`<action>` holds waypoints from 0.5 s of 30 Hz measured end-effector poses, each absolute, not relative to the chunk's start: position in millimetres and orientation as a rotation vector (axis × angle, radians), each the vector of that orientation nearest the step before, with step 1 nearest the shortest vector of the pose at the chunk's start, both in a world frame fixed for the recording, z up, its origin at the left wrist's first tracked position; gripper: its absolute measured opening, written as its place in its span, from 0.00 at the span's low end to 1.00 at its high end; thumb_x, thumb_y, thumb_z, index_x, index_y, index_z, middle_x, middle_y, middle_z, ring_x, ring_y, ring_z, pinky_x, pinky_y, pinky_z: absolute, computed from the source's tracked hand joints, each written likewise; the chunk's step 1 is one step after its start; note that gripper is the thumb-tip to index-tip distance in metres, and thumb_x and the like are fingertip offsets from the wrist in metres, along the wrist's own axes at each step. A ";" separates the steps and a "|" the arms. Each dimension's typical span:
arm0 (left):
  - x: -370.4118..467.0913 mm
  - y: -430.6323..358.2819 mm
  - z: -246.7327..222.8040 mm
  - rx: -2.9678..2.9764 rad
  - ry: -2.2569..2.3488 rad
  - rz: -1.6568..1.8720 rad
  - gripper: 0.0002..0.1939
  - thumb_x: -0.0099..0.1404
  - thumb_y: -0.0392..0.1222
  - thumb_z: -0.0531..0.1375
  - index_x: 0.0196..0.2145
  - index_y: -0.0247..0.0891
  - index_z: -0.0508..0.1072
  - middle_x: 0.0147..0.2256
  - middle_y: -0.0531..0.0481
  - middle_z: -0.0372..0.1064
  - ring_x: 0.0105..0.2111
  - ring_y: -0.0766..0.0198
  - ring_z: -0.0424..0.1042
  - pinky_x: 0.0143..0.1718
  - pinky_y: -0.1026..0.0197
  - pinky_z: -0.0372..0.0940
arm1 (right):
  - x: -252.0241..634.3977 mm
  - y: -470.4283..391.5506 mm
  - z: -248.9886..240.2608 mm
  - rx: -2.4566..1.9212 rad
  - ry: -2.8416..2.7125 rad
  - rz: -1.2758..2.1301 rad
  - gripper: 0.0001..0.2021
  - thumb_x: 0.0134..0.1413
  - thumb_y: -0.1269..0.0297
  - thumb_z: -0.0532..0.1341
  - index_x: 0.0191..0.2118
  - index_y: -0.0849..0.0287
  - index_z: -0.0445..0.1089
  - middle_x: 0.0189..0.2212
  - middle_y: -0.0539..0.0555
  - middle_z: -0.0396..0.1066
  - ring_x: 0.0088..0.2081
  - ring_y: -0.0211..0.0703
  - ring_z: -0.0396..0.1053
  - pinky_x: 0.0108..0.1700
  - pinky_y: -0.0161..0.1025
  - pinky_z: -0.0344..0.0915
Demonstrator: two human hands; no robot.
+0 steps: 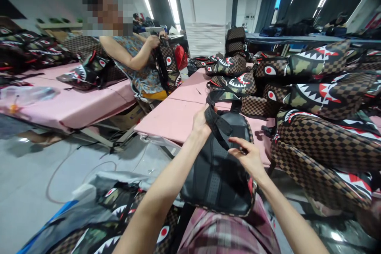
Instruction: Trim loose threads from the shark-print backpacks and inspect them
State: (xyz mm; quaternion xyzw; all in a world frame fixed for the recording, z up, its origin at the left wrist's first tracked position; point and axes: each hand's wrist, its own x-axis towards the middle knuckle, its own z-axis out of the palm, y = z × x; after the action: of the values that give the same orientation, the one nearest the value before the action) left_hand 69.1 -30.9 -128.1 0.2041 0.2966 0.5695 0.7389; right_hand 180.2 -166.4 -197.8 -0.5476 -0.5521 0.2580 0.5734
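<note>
A backpack (220, 174) leans against the pink table's edge over my lap, its black padded back panel facing me. My left hand (203, 122) is closed round a black shoulder strap (218, 127) near the top of the bag. Lower on the same strap, my right hand (245, 154) pinches it between thumb and fingers. The bag's checkered edge shows along its right side.
Checkered shark-face backpacks (315, 95) are piled on the pink table (166, 117) at the right. More bags (113, 210) lie in plastic at lower left. A seated person (133, 59) handles a bag beside another pink table (74, 103).
</note>
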 end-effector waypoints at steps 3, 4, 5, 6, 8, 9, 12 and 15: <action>74.4 -36.4 -129.4 0.466 0.616 1.318 0.09 0.61 0.30 0.56 0.23 0.31 0.69 0.19 0.52 0.67 0.19 0.73 0.67 0.24 0.72 0.63 | 169.4 -163.8 -199.7 -1.282 -1.243 0.603 0.12 0.46 0.61 0.64 0.38 0.58 0.76 0.37 0.55 0.77 0.34 0.47 0.75 0.39 0.43 0.72; 75.4 -38.1 -129.9 0.493 0.604 1.331 0.09 0.61 0.30 0.56 0.23 0.31 0.69 0.19 0.52 0.68 0.19 0.72 0.67 0.24 0.71 0.63 | 168.1 -164.5 -199.3 -1.294 -1.209 0.573 0.11 0.47 0.60 0.63 0.37 0.58 0.77 0.35 0.55 0.77 0.34 0.47 0.75 0.38 0.43 0.72; 76.1 -39.6 -130.5 0.515 0.595 1.338 0.08 0.60 0.31 0.57 0.24 0.31 0.69 0.20 0.52 0.69 0.20 0.72 0.68 0.25 0.71 0.63 | 168.1 -166.1 -198.4 -1.308 -1.185 0.538 0.10 0.47 0.60 0.63 0.36 0.57 0.77 0.34 0.54 0.77 0.33 0.46 0.75 0.37 0.42 0.72; 76.4 -40.8 -131.3 0.530 0.592 1.340 0.06 0.60 0.31 0.57 0.25 0.31 0.70 0.21 0.53 0.69 0.20 0.72 0.68 0.26 0.70 0.64 | 169.0 -168.7 -197.0 -1.323 -1.176 0.507 0.10 0.48 0.60 0.62 0.36 0.57 0.77 0.33 0.54 0.77 0.32 0.46 0.75 0.36 0.41 0.72; 76.2 -42.4 -133.7 0.555 0.580 1.338 0.03 0.58 0.32 0.59 0.27 0.32 0.70 0.22 0.54 0.70 0.21 0.72 0.69 0.27 0.69 0.64 | 172.6 -176.3 -194.2 -1.348 -1.206 0.448 0.09 0.50 0.60 0.62 0.35 0.56 0.76 0.31 0.53 0.77 0.31 0.44 0.74 0.34 0.39 0.71; 76.0 -43.1 -135.4 0.575 0.565 1.337 0.02 0.57 0.33 0.61 0.28 0.32 0.70 0.23 0.54 0.70 0.22 0.71 0.69 0.27 0.69 0.64 | 174.5 -180.9 -193.5 -1.359 -1.234 0.415 0.08 0.51 0.60 0.61 0.35 0.56 0.76 0.31 0.53 0.77 0.30 0.44 0.74 0.33 0.38 0.71; 76.1 -46.0 -142.7 0.647 0.503 1.308 0.06 0.54 0.35 0.64 0.31 0.34 0.71 0.24 0.55 0.70 0.24 0.70 0.70 0.26 0.69 0.63 | 177.2 -195.4 -195.5 -1.367 -1.317 0.305 0.07 0.53 0.62 0.61 0.33 0.56 0.75 0.28 0.52 0.76 0.27 0.42 0.73 0.29 0.35 0.69; 76.5 -50.9 -154.3 0.664 0.491 1.242 0.09 0.54 0.36 0.64 0.34 0.35 0.71 0.26 0.54 0.71 0.24 0.70 0.71 0.25 0.69 0.63 | 172.3 -208.2 -203.2 -1.379 -1.378 0.254 0.06 0.54 0.64 0.60 0.32 0.56 0.74 0.26 0.51 0.75 0.25 0.40 0.71 0.26 0.34 0.66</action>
State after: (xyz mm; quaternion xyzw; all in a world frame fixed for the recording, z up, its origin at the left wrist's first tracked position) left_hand 76.5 -50.9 -154.3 0.3021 0.2233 0.5651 0.7345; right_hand 172.3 -208.2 -203.2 -0.5837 -0.5833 0.1074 0.5546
